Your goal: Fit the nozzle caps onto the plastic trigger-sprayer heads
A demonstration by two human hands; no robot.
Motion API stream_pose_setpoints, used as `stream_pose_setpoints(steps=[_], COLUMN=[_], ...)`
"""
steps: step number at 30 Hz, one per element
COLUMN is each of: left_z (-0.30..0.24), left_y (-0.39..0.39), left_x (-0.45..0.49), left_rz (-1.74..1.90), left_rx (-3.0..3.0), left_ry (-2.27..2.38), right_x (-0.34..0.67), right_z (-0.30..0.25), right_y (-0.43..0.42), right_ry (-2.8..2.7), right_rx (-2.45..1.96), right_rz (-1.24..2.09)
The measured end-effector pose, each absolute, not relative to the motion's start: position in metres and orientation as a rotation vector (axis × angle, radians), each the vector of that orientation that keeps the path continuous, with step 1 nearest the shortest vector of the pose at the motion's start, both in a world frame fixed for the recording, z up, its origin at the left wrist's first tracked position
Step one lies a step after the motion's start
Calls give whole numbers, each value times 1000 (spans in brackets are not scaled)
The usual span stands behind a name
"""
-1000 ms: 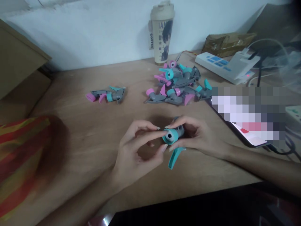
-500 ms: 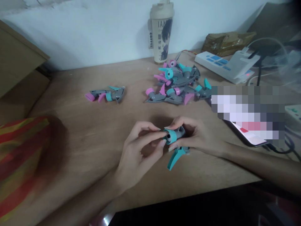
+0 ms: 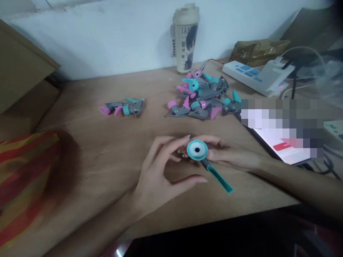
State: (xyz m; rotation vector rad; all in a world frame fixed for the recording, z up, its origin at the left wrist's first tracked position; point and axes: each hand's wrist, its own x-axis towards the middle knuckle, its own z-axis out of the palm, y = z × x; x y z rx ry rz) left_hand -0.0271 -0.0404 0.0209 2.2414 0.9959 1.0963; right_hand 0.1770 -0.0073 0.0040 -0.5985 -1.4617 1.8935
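A trigger spray head (image 3: 197, 150) with a teal collar faces me, its white inner ring and dark centre hole showing. Its teal trigger points down to the right. My right hand (image 3: 227, 153) grips it from behind and the right side, hiding most of the grey body. My left hand (image 3: 158, 171) is open just left of the collar, thumb and fingers spread apart; whether a fingertip touches it I cannot tell. Farther back on the table lies a pile of grey spray heads (image 3: 206, 94) with pink or teal parts. Two more spray heads (image 3: 122, 107) lie to the left.
Behind the pile stands a cream coffee cup (image 3: 186, 43) against the wall. A white power strip (image 3: 245, 73) with a plugged charger and a taped brown package (image 3: 258, 51) are back right. A lit phone (image 3: 278, 142) lies right. Cardboard (image 3: 24, 60) and a red-yellow striped item (image 3: 26, 178) are left.
The spray head has turned so its collar opening faces me and its trigger swings to the lower right. My left fingers have come off the collar and spread.
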Motion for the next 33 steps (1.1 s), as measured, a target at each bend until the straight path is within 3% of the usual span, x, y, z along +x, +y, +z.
stream_pose_setpoints(steps=[8,15,33], left_z=[15,23,18], left_y=[-31,-26,-25], left_x=[-32,-36,-38], left_rz=[1224,1327,1331], left_rx=[2432,2597,2507], left_ry=[1204,949,966], right_x=[167,164,151], right_z=[6,19,27], right_y=[-17,-26,-8], right_ry=[-1646,-1778,-1684], right_rx=[-721,-767,-750], right_rz=[1716,1209,1566])
